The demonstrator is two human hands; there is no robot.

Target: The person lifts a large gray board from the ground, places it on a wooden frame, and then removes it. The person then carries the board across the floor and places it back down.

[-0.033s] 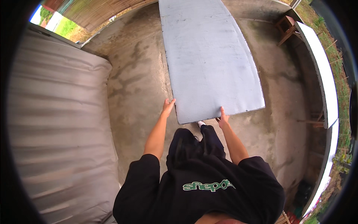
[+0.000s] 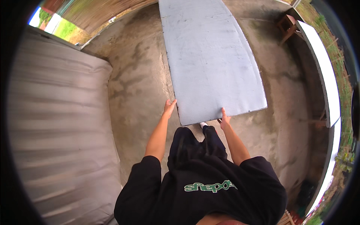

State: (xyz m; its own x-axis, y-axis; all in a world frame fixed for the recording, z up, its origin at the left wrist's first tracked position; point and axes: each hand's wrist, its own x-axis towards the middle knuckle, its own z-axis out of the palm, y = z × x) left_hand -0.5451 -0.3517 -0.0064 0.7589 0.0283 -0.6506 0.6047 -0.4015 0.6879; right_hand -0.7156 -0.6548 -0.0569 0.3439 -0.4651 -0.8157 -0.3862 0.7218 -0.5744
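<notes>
A large, flat, pale grey board (image 2: 213, 63) stretches away from me, with dark, worn edges and faint scuffs on its top. My left hand (image 2: 170, 108) grips its left edge close to the near left corner. The thumb there lies along the edge, and the fingers go out of sight beneath. On the near edge, right of the middle, my right hand (image 2: 225, 120) has its thumb on top and its other fingers curled under. What is below the board, and its far end, cannot be seen.
A stained concrete floor (image 2: 135, 97) surrounds the board. Along the left hangs or lies a big grey-beige cover (image 2: 63, 123) with folds. White-topped low walls (image 2: 318, 63) run down the right, with a wooden stool (image 2: 288, 28) in the far corner. Slatted blinds (image 2: 93, 13) hang at upper left.
</notes>
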